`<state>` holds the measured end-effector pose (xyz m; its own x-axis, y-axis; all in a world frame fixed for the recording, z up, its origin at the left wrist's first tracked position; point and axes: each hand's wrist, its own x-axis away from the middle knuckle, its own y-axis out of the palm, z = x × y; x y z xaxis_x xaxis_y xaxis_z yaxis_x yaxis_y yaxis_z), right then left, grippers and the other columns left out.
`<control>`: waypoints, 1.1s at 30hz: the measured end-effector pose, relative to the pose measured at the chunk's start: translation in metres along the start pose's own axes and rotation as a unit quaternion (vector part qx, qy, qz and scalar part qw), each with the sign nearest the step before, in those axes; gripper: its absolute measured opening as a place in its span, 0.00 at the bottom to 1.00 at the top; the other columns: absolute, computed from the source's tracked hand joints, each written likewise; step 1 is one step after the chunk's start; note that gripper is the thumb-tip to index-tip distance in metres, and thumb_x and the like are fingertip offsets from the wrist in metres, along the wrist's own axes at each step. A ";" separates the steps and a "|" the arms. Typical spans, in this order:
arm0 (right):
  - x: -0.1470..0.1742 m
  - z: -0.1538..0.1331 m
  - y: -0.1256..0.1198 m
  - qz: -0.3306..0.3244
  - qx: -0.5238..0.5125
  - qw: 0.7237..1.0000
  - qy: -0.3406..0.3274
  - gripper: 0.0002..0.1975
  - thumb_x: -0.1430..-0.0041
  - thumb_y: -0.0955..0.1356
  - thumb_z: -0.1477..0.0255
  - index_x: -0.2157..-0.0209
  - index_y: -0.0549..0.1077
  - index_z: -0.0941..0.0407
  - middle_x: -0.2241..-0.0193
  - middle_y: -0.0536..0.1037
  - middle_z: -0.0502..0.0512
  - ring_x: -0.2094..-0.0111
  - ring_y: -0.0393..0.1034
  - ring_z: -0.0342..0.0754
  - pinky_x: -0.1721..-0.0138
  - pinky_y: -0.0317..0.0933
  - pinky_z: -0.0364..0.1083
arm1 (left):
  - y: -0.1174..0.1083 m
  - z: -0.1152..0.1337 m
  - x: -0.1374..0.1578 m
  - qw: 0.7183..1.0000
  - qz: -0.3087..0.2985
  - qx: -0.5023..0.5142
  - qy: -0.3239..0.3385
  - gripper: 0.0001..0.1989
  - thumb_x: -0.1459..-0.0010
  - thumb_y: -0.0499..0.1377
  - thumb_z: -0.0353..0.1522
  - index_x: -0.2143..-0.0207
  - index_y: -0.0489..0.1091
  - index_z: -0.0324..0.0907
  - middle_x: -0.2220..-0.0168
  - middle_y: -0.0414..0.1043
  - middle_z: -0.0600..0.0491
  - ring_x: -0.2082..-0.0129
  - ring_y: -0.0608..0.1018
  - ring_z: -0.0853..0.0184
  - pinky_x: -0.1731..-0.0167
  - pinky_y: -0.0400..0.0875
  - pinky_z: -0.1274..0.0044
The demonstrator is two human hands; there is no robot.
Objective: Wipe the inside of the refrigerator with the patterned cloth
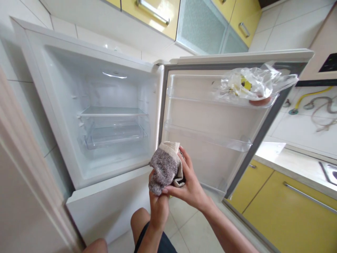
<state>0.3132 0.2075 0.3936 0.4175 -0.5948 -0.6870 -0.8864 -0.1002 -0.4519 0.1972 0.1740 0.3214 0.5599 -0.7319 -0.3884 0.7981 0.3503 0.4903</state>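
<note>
A bunched grey-brown cloth [164, 167] with a cream border is held between both hands, in front of the open fridge [86, 186]. My left hand [159, 207] grips it from below, its fingers mostly hidden behind the cloth. On the right side, my right hand [191, 182] wraps its fingers and thumb around the folds. Behind the hands, the fridge door [200, 110] stands swung out to the right. Inside the fridge are a glass shelf [113, 111] and a clear plastic drawer [116, 137].
A clear plastic bag [252, 84] with a yellow item sits in the door's top rack. Yellow lower cabinets [286, 203] and a counter with a sink [330, 172] stand right of the door. Upper cabinets [150, 15] hang above. A pale door-like edge [23, 175] rises at the left.
</note>
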 end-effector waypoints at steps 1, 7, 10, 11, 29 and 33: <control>-0.001 0.000 0.001 0.008 -0.017 1.000 0.007 0.55 0.52 0.81 0.51 0.28 0.59 0.51 0.25 0.49 0.64 0.25 0.44 0.65 0.28 0.49 0.62 | -0.002 0.000 0.000 1.000 -0.012 0.022 -0.013 0.31 0.45 0.68 0.41 0.40 0.69 0.47 0.45 0.78 0.44 0.45 0.81 0.54 0.47 0.78 0.65; -0.008 -0.005 -0.006 0.062 -0.068 0.996 -0.005 0.34 0.51 0.78 0.63 0.41 0.76 0.53 0.36 0.71 0.62 0.35 0.65 0.62 0.35 0.62 0.55 | 0.005 0.018 0.011 0.995 -0.064 0.042 -0.063 0.35 0.46 0.71 0.44 0.38 0.66 0.50 0.42 0.77 0.44 0.43 0.80 0.53 0.45 0.79 0.66; -0.001 -0.004 -0.022 0.122 -0.022 0.992 -0.033 0.31 0.53 0.77 0.67 0.44 0.78 0.54 0.39 0.73 0.63 0.37 0.68 0.62 0.39 0.65 0.54 | 0.011 0.025 0.019 0.989 -0.117 0.046 -0.076 0.37 0.43 0.70 0.43 0.34 0.62 0.54 0.37 0.73 0.45 0.38 0.77 0.54 0.40 0.75 0.64; 0.004 -0.002 -0.030 0.152 -0.003 0.987 -0.044 0.31 0.53 0.77 0.67 0.45 0.79 0.54 0.40 0.74 0.63 0.38 0.69 0.62 0.39 0.66 0.54 | 0.011 0.023 0.020 0.989 -0.130 0.037 -0.064 0.37 0.43 0.69 0.43 0.33 0.62 0.55 0.36 0.71 0.45 0.37 0.76 0.54 0.40 0.75 0.64; 0.032 0.041 -0.209 0.641 -0.083 0.761 -0.050 0.21 0.59 0.77 0.59 0.64 0.76 0.55 0.69 0.75 0.46 0.69 0.67 0.44 0.71 0.63 0.41 | 0.058 -0.133 -0.014 0.718 -0.392 -0.543 0.190 0.23 0.33 0.58 0.34 0.38 0.70 0.37 0.32 0.66 0.40 0.26 0.59 0.47 0.29 0.51 0.43; 0.027 0.055 -0.221 0.606 -0.061 0.793 -0.024 0.21 0.59 0.77 0.60 0.64 0.76 0.56 0.68 0.76 0.47 0.68 0.68 0.44 0.69 0.64 0.42 | 0.052 -0.148 -0.016 0.712 -0.371 -0.544 0.245 0.17 0.31 0.57 0.34 0.43 0.74 0.41 0.42 0.78 0.43 0.34 0.72 0.50 0.31 0.57 0.47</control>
<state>0.5318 0.2575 0.4433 -0.7516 -0.2819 -0.5963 -0.6531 0.4443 0.6132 0.2627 0.2908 0.2377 -0.3073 -0.7523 -0.5828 0.4658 0.4151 -0.7815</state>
